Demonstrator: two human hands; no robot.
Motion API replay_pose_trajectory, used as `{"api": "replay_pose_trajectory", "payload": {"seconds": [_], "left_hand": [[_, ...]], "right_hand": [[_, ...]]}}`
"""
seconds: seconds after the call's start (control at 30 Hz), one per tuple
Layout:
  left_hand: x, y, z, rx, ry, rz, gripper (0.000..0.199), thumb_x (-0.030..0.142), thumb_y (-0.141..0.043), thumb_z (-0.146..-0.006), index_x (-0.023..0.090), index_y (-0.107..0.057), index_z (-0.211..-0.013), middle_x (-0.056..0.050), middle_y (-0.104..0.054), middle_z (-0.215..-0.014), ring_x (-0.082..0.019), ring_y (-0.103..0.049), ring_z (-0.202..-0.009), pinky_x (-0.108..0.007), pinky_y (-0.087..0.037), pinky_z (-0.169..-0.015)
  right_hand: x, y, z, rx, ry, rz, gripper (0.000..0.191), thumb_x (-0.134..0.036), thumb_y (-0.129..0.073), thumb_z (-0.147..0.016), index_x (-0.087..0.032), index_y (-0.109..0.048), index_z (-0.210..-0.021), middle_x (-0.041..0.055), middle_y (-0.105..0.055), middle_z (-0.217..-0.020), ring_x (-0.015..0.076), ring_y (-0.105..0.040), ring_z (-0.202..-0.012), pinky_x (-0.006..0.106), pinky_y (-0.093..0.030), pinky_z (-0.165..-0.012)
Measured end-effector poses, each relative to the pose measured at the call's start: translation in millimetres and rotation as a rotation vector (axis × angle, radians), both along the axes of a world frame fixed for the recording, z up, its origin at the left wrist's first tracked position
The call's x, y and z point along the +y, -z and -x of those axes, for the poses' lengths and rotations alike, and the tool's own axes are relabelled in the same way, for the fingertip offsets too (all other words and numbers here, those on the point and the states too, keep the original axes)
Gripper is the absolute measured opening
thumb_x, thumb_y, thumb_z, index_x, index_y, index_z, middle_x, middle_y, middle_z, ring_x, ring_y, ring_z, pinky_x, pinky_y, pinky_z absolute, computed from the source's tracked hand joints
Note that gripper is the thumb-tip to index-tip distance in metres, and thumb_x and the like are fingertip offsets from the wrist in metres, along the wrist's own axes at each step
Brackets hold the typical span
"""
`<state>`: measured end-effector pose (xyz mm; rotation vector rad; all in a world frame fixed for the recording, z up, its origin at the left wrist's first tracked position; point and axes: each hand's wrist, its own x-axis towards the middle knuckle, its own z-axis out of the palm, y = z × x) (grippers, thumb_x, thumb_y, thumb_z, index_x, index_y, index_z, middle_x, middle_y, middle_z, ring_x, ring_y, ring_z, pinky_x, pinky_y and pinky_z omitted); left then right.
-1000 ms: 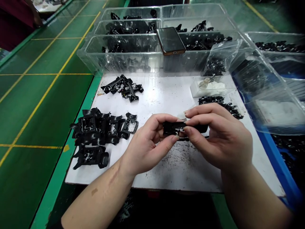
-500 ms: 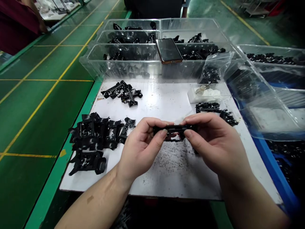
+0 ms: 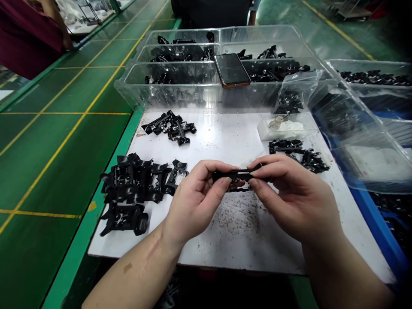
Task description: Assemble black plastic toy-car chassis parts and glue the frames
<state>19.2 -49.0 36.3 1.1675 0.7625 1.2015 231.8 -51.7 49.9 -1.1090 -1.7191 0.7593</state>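
Note:
Between my two hands, above the white board, is a black plastic frame-like part (image 3: 240,175), held level. My left hand (image 3: 201,195) pinches its left end between thumb and fingers. The right end sits in the closed thumb and fingers of my right hand (image 3: 286,193). Fingers cover both ends, so its full shape is hidden. To the left lies a cluster of black parts with curved flaps (image 3: 127,180). Farther back is a small pile of black frames (image 3: 175,126). Beyond my right hand, more small black parts (image 3: 299,152) rest on the board.
A clear divided tray (image 3: 206,92) with black parts spans the back, a phone (image 3: 232,70) lying across its rim. A small white box with a bottle (image 3: 277,124) stands back right, near a plastic bag (image 3: 291,101). Blue bins (image 3: 370,214) flank the right. A person's sleeve (image 3: 28,34) shows far left.
The held part has tilted slightly, and my right fingers have shifted on it, its right end rising a little. The whole view has moved slightly. Both hands keep hold.

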Motion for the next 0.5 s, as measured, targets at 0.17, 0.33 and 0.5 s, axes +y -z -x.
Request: {"api": "replay_pose_trajectory", "payload": {"seconds": [0.17, 0.33, 0.5], "left_hand": [[-0.5, -0.1, -1.8, -0.078, 0.018, 0.098, 0.012, 0.022, -0.070, -0.107, 0.025, -0.071, -0.119, -0.002, -0.080, -0.123, -0.016, -0.083, -0.103, -0.026, -0.073, -0.088], [-0.1, -1.5, -2.2, -0.049, 0.020, 0.131, 0.013, 0.027, -0.073, -0.106, 0.024, -0.070, -0.118, -0.002, -0.079, -0.121, -0.017, -0.084, -0.098, -0.024, -0.072, -0.084], [1.2, -5.6, -2.7, -0.101, 0.055, 0.194, 0.017, 0.026, -0.070, -0.108, 0.024, -0.071, -0.125, -0.004, -0.079, -0.124, -0.017, -0.084, -0.101, -0.022, -0.070, -0.088]], "right_hand": [[-0.7, -1.7, 0.1, -0.025, 0.040, 0.009, 0.017, -0.015, -0.074, -0.097, -0.029, -0.073, -0.109, 0.0041, -0.072, -0.121, 0.0226, -0.071, -0.115, 0.040, -0.059, -0.095], [1.5, -2.0, -3.2, -0.083, 0.090, -0.027, 0.015, -0.018, -0.076, -0.096, -0.029, -0.075, -0.106, 0.0030, -0.073, -0.127, 0.0244, -0.070, -0.122, 0.040, -0.059, -0.097], [3.6, -4.0, -3.5, -0.140, 0.129, -0.075, 0.013, -0.017, -0.077, -0.094, -0.028, -0.076, -0.102, 0.0027, -0.077, -0.117, 0.0237, -0.074, -0.109, 0.041, -0.060, -0.091]]}}
